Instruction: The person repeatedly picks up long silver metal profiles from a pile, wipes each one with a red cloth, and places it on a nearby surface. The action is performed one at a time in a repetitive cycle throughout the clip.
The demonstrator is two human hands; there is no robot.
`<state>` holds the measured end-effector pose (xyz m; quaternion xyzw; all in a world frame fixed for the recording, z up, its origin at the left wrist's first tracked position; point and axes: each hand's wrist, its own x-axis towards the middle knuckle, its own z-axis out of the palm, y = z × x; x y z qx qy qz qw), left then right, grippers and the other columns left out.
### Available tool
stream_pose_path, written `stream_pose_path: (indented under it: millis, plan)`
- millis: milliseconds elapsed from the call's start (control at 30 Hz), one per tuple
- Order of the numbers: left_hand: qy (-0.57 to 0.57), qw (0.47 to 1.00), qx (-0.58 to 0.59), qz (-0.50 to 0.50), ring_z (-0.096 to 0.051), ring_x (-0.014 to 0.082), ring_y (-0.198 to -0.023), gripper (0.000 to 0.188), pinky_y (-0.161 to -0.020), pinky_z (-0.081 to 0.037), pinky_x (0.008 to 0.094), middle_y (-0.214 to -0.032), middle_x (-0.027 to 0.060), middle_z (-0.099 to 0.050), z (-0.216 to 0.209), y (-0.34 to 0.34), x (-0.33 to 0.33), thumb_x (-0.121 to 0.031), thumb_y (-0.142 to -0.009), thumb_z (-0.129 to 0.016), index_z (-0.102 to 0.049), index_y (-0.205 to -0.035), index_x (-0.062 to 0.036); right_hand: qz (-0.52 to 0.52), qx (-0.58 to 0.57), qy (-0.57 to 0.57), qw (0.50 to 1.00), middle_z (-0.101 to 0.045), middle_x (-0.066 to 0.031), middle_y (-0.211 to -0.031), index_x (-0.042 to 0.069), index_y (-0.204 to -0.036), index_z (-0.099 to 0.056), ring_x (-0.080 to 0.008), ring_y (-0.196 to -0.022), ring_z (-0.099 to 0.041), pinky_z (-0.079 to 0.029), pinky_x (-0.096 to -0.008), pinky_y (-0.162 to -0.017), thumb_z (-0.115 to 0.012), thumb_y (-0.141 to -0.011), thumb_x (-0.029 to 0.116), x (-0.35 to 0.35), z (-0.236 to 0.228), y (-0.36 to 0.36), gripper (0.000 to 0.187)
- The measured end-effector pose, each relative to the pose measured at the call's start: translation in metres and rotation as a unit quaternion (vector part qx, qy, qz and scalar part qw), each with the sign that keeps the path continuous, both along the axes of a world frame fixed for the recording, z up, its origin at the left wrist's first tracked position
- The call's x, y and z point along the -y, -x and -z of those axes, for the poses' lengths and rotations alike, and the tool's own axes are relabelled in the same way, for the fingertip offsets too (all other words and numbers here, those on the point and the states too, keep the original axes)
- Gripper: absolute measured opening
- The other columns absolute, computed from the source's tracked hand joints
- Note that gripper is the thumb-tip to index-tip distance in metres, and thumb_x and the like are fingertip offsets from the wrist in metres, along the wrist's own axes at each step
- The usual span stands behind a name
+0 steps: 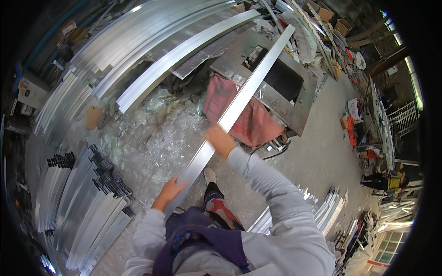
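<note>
A long, flat-faced silver metal profile (258, 76) runs slantwise in front of me, from beside my waist up to the far right. My right hand (221, 140) is wrapped over it near its middle. Closer to my body, my left hand (170, 191) grips its left edge, with the thumb on the upper face and the other fingers partly hidden. The far part of the profile passes above a grey metal machine (301, 117) with a dark rectangular opening. A reddish sack (262, 119) hangs on the machine's near side, beneath the profile.
Long silver profiles (152, 27) lie stacked at the far left, one longer piece (184, 57) apart from them. Bundled profiles (99, 216) stand at the left. Crumpled clear plastic (159, 115) covers the floor. More profiles (329, 209) lie right of me. A person (391, 181) is far right.
</note>
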<state>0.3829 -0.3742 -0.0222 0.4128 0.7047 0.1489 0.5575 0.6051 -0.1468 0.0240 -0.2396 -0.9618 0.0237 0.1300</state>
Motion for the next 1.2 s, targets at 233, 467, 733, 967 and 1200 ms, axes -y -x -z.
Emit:
stream_pose_path:
  millis: [233,467,733,967,1200]
  plan:
    - [-0.065,0.997,-0.008,0.043,-0.056,0.0398,-0.117,0.093,-0.098,-0.042,0.0418,-0.123,0.0299,-0.058,-0.044,-0.101,-0.243,-0.072,-0.075,-0.059,-0.056,-0.126,0.0067,0.155,0.088,-0.187,0.966,-0.062,-0.0127,-0.108,0.007,-0.093,-0.06,-0.0272,-0.117,-0.053,-0.039,-0.0383,-0.103,-0.055,-0.081,0.009,-0.21,-0.04,-0.086,0.013]
    - [-0.116,0.992,-0.019,0.053,-0.058,0.0395,-0.114,0.098,-0.097,-0.044,0.0414,-0.12,0.0304,-0.06,-0.042,-0.108,-0.299,-0.075,-0.073,-0.058,-0.057,-0.122,0.0105,0.189,0.152,-0.219,0.945,-0.06,-0.0089,-0.112,0.008,-0.099,-0.059,-0.0257,-0.122,-0.05,-0.036,-0.039,-0.106,-0.052,-0.086,0.012,-0.254,-0.059,-0.097,0.015]
    - [-0.092,0.993,-0.063,0.034,-0.058,0.0403,-0.113,0.095,-0.097,-0.043,0.0446,-0.121,0.0272,-0.06,0.016,-0.073,-0.135,-0.078,-0.074,-0.054,-0.055,-0.127,0.0013,0.14,0.095,-0.134,0.976,-0.056,-0.0146,-0.118,0.004,-0.109,-0.058,-0.0325,-0.126,-0.045,-0.024,-0.0507,-0.115,-0.052,-0.083,0.009,-0.106,-0.012,-0.06,0.027]
    - [0.011,0.999,0.036,0.035,-0.059,0.0368,-0.111,0.085,-0.093,-0.045,0.0424,-0.119,0.0226,-0.062,0.045,0.024,0.115,-0.072,-0.075,-0.061,-0.056,-0.125,-0.0043,0.017,0.204,-0.011,0.979,-0.058,-0.0139,-0.1,0.006,-0.094,-0.057,-0.0297,-0.115,-0.051,-0.021,-0.0571,-0.115,-0.051,-0.084,0.014,0.119,0.016,0.029,0.014]
    - [0.041,0.997,-0.055,-0.024,-0.062,0.0333,-0.101,0.08,-0.087,-0.047,0.0416,-0.107,0.018,-0.064,0.011,0.064,0.263,-0.07,-0.067,-0.07,-0.062,-0.111,-0.0041,-0.175,0.246,0.19,0.934,-0.058,-0.0109,-0.105,0.018,-0.115,-0.06,-0.0319,-0.11,-0.052,-0.03,-0.0577,-0.104,-0.084,-0.054,0.031,0.23,0.009,0.098,0.067]
